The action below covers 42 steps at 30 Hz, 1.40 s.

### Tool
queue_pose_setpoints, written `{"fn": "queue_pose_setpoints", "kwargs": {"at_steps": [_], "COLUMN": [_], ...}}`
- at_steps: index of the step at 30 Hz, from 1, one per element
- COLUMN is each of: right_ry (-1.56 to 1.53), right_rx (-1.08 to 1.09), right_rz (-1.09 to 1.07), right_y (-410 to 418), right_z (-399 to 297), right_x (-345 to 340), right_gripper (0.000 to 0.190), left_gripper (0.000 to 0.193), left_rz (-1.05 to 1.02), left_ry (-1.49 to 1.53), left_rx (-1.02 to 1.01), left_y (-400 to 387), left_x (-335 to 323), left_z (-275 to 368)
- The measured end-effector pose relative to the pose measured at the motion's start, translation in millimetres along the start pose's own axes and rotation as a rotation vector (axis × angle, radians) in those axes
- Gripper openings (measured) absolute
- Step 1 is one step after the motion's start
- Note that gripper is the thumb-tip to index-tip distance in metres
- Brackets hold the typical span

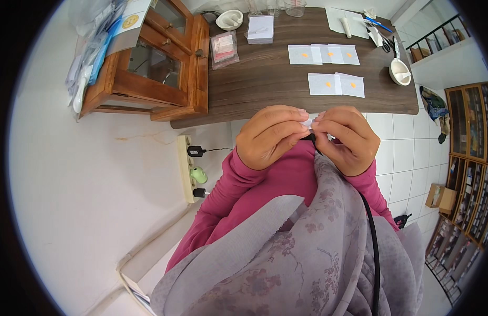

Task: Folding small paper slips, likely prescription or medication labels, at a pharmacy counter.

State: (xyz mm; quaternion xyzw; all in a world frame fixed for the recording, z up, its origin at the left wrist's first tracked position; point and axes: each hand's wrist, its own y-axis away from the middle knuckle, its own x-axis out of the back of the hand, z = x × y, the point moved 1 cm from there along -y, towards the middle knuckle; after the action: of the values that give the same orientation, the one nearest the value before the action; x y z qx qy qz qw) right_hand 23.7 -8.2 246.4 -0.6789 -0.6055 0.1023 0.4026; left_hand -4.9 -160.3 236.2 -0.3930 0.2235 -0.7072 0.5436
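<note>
My left hand and my right hand meet in front of my chest, just off the table's near edge. Between their fingertips they pinch a small piece of folded white paper, mostly hidden by the fingers. Beyond them on the dark wooden table lie several white paper squares in two rows. Two overlapping squares form the nearer row and three the farther one. Each bears a small heap of orange powder near its middle.
A white mortar with a pestle stands at the table's right edge, near scissors and a blue pen. At the left are a stack of white paper, plastic packets, another mortar and a glass-doored wooden cabinet.
</note>
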Motion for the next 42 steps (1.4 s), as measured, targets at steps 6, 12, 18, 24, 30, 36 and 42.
{"fn": "queue_pose_setpoints", "kwargs": {"at_steps": [6, 12, 18, 24, 30, 36, 42], "right_ry": [-0.005, -0.078, -0.102, -0.067, -0.063, -0.125, -0.140], "right_rx": [0.045, 0.028, 0.034, 0.049, 0.071, 0.057, 0.042], "right_rz": [-0.025, -0.042, -0.076, -0.098, -0.122, -0.134, -0.183], "right_y": [0.3, 1.9, 2.4, 1.9, 2.7, 0.6, 2.4], "right_z": [2.5, 6.9, 7.4, 6.4, 8.8, 6.9, 10.4], "right_x": [2.0, 2.4, 2.9, 2.3, 0.8, -1.3, -1.5], "right_gripper": [0.023, 0.022, 0.023, 0.022, 0.022, 0.021, 0.022], "left_gripper": [0.014, 0.022, 0.028, 0.027, 0.028, 0.030, 0.029], "left_rz": [0.009, 0.007, -0.016, -0.018, -0.052, -0.041, 0.008], "left_ry": [0.025, 0.169, 0.278, 0.262, 0.288, 0.402, 0.551], "left_rx": [0.008, 0.174, 0.263, 0.362, 0.452, 0.501, 0.565], "left_y": [0.5, 0.6, 3.9, 3.4, 5.6, 9.0, 10.0], "left_x": [-0.3, 1.7, 4.4, 6.6, 9.9, 8.3, 2.7], "left_z": [-2.7, -1.0, -4.3, -1.8, -3.0, -6.0, -5.2]}}
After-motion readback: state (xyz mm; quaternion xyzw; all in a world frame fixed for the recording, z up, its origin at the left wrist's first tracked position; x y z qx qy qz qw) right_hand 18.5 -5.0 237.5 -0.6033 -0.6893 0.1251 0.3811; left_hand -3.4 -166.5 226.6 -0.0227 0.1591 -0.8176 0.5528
